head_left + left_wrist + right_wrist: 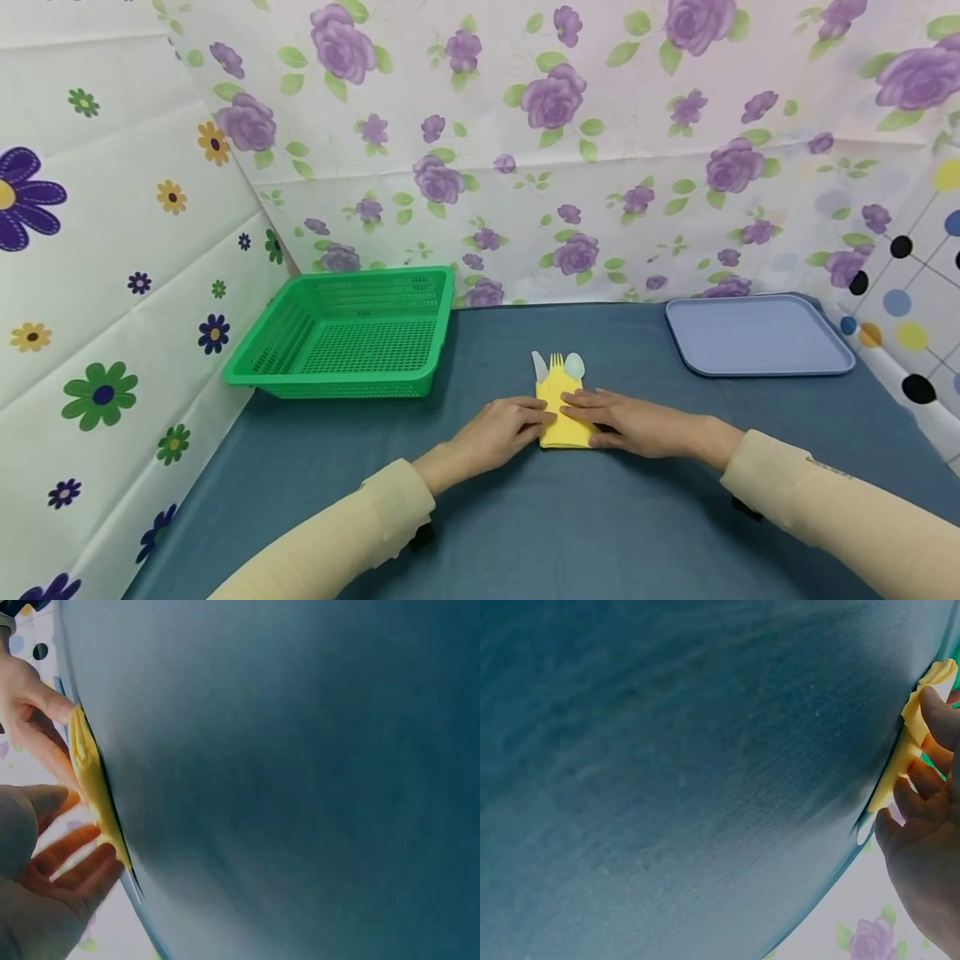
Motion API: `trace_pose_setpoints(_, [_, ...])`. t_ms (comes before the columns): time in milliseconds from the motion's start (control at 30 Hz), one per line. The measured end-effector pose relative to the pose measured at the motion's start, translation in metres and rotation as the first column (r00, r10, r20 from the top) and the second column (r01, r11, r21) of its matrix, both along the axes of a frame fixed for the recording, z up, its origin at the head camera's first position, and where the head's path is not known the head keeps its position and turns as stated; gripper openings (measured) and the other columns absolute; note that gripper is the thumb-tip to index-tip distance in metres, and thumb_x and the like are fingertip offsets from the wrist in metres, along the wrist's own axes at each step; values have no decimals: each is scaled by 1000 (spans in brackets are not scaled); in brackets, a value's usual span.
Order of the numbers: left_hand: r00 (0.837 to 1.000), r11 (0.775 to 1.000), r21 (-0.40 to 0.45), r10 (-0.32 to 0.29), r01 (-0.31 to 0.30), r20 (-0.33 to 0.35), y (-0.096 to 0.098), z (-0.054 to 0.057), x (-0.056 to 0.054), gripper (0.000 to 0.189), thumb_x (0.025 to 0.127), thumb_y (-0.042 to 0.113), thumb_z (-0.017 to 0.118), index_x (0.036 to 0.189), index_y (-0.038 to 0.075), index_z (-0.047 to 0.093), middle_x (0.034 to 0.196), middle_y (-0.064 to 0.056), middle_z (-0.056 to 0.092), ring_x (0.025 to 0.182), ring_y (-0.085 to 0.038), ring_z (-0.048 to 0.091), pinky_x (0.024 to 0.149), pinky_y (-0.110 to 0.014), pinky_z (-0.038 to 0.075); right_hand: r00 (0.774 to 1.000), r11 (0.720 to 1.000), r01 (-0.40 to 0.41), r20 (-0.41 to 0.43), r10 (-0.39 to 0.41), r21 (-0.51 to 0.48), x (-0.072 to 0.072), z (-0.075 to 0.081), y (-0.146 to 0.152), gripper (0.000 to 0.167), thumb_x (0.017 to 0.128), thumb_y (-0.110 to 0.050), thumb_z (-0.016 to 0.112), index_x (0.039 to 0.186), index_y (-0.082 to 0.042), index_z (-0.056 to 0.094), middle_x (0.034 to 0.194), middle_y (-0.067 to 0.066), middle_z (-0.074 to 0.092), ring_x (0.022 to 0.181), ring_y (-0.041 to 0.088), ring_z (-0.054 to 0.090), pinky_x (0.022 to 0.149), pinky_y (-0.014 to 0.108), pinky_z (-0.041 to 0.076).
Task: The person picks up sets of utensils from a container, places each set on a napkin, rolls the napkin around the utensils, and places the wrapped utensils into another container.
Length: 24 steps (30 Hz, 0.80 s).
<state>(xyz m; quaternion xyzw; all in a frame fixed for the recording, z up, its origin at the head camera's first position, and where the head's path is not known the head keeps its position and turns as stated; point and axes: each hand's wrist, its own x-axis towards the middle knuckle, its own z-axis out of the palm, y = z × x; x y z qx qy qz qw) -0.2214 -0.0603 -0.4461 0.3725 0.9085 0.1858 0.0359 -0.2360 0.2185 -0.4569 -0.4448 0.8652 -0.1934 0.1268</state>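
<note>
A folded yellow napkin (564, 429) lies on the blue cloth in the middle of the head view. Out of its far end stick the tops of a white plastic knife (539, 365), a yellow fork (557, 361) and a pale spoon (574, 366). My left hand (498, 429) rests its fingers on the napkin's left edge. From the other side my right hand (637, 421) lays extended fingers over the right part of it. In the left wrist view the napkin (91, 780) shows edge-on, fingertips at its side. The right wrist view shows the right thumb and fingers along the napkin (892, 774).
A green plastic basket (337, 389) stands at the back left. At the back right lies a light blue tray (757, 337). Blue cloth (525, 533) covers the table, and flowered sheets (502, 217) hang behind and at the sides.
</note>
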Motion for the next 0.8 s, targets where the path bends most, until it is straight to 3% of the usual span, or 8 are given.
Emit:
trace_pose_setpoints(200, [989, 987, 98, 116, -125, 87, 6, 1, 7, 35, 109, 22, 58, 141, 10, 67, 150, -14, 58, 138, -29, 56, 111, -44, 49, 1000, 1000, 5, -8, -5, 2, 0, 0, 0, 62, 108, -26, 61, 164, -15, 36, 170, 9, 28, 157, 32, 25, 125, 57, 23])
trace_pose_setpoints(433, [980, 978, 141, 130, -152, 152, 6, -2, 11, 39, 109, 22, 59, 146, 8, 62, 153, -15, 54, 141, -31, 51, 114, -48, 46, 1000, 1000, 0, -10, 0, -9, 1, -2, 0, 62, 108, -27, 60, 163, -14, 37, 169, 11, 29, 156, 35, 27, 123, 59, 24])
trace_pose_setpoints(567, [964, 957, 211, 154, -200, 216, 6, -3, 11, 45, 109, 21, 60, 151, 7, 56, 150, -16, 55, 138, -31, 54, 112, -49, 47, 1000, 1000, 1, -12, -2, -10, 1, -3, 0, 62, 108, -27, 61, 163, -13, 37, 170, 11, 29, 156, 34, 27, 124, 58, 24])
trace_pose_setpoints(633, [946, 936, 251, 176, -246, 273, 7, -2, 11, 49, 108, 21, 60, 154, 7, 52, 147, -17, 56, 132, -32, 57, 107, -49, 51, 1000, 1000, -1, -14, 0, -18, 1, -2, 0, 61, 108, -27, 61, 163, -12, 38, 169, 11, 30, 155, 34, 27, 123, 59, 25])
trace_pose_setpoints(700, [915, 908, 288, 196, -305, 352, 8, 0, 12, 52, 108, 21, 61, 156, 6, 48, 145, -18, 56, 127, -33, 59, 101, -50, 54, 1000, 1000, -4, -20, 3, -28, 1, -2, 0, 61, 108, -26, 61, 162, -11, 38, 169, 12, 31, 155, 36, 28, 123, 60, 25])
trace_pose_setpoints(733, [894, 891, 302, 204, -338, 399, 9, 2, 12, 54, 108, 22, 61, 157, 5, 46, 145, -19, 55, 126, -33, 59, 99, -51, 54, 1000, 999, -7, -23, 6, -34, 1, -1, 1, 61, 108, -26, 61, 162, -11, 39, 169, 13, 31, 155, 36, 29, 122, 60, 25])
trace_pose_setpoints(800, [835, 850, 330, 203, -410, 512, 11, 6, 13, 58, 108, 22, 60, 160, 5, 41, 148, -20, 51, 128, -35, 57, 99, -53, 53, 1000, 999, -5, -21, 5, -39, 1, -1, 1, 61, 108, -26, 61, 162, -11, 39, 169, 13, 31, 155, 36, 28, 122, 61, 25])
